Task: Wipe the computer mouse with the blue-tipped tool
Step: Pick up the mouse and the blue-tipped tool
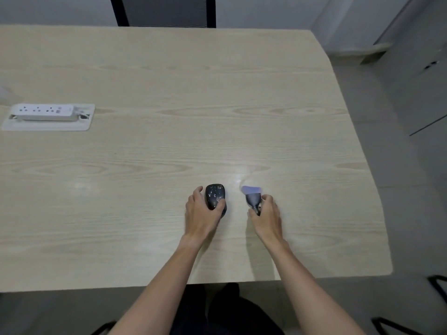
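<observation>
A: In the head view, what's happening?
B: The left hand [202, 209] is clasping the speckled computer mouse [214, 196] on the table [169, 93]; the right hand [267, 211] is gripping the blue-tipped tool [252, 196] just beside it.
A: Wiping?
B: Seemingly not yet; they're sitting apart.

Wide bare wooden table [193, 97] ahead of both hands, narrow open gap between computer mouse [214, 195] and blue-tipped tool [252, 195], white power strip [43, 112] far at left edge, dark chair back [162, 10] beyond far table edge.
</observation>
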